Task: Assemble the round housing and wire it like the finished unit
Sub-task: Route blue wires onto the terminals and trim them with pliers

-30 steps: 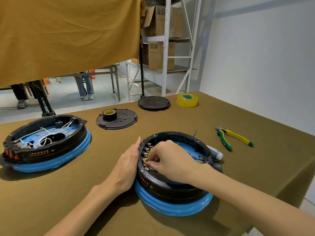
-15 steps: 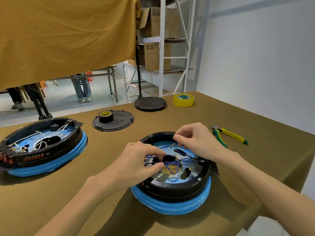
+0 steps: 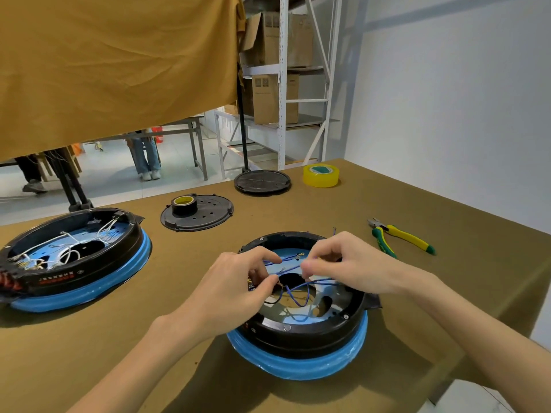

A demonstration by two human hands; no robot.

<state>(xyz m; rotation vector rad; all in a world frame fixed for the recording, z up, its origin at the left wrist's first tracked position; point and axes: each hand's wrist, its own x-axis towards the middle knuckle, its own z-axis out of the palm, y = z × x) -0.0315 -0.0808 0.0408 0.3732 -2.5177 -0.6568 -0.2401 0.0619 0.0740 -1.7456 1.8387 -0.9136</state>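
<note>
The round housing (image 3: 301,326), a black ring on a blue base, sits flat on the table at 6 o'clock, open on top, with loose blue wires (image 3: 298,293) looping across its pale inside. The finished unit (image 3: 74,257), alike but strung with white wires, lies at 9 o'clock.

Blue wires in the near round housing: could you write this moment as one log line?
left hand pinches blue wires | right hand pinches blue wires | over near housing | finished unit untouched | pliers idle

Round black plastic housing (image 3: 301,333): glossy rim, smooth blue film-wrapped base. Olive cloth tabletop (image 3: 447,293): matt, sl. fuzzy. Thin blue insulated wires (image 3: 298,293), small metal terminals.
</note>
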